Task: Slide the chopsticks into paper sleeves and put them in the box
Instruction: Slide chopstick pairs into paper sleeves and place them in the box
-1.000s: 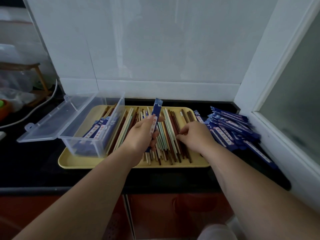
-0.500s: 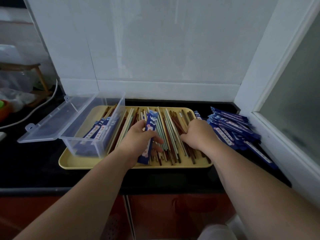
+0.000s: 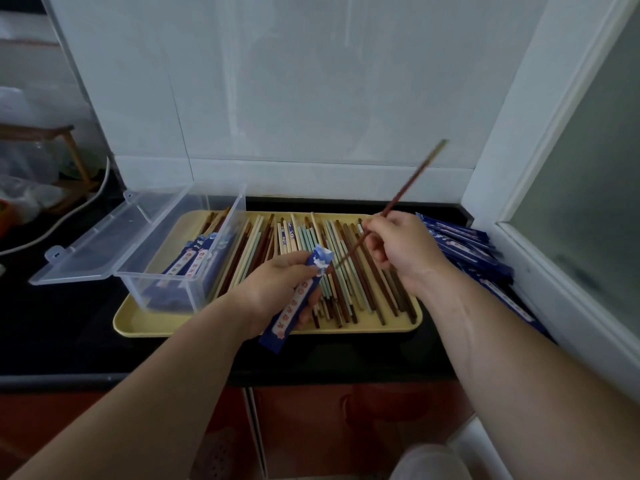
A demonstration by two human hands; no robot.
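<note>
My left hand [image 3: 277, 289] grips a blue paper sleeve [image 3: 296, 303], its open end up near the middle of the tray. My right hand [image 3: 403, 251] pinches brown chopsticks [image 3: 408, 187] lifted off the pile, their far end raised toward the wall and the near tip just right of the sleeve's mouth. Several loose chopsticks [image 3: 339, 271] in brown, cream and pale green lie on the yellow tray [image 3: 346, 329]. A clear plastic box [image 3: 180, 258] stands on the tray's left end, lid open to the left, with sleeved chopsticks [image 3: 194, 263] inside.
A heap of blue sleeves [image 3: 464, 247] lies on the black counter right of the tray, against a white window frame [image 3: 526, 265]. A white wall stands close behind. A white cable [image 3: 69, 216] and clutter sit at the far left.
My right hand has lifted brown chopsticks out of the pile and tilted them up. My left hand has drawn the sleeve nearer and lower, its mouth toward the chopstick tips.
</note>
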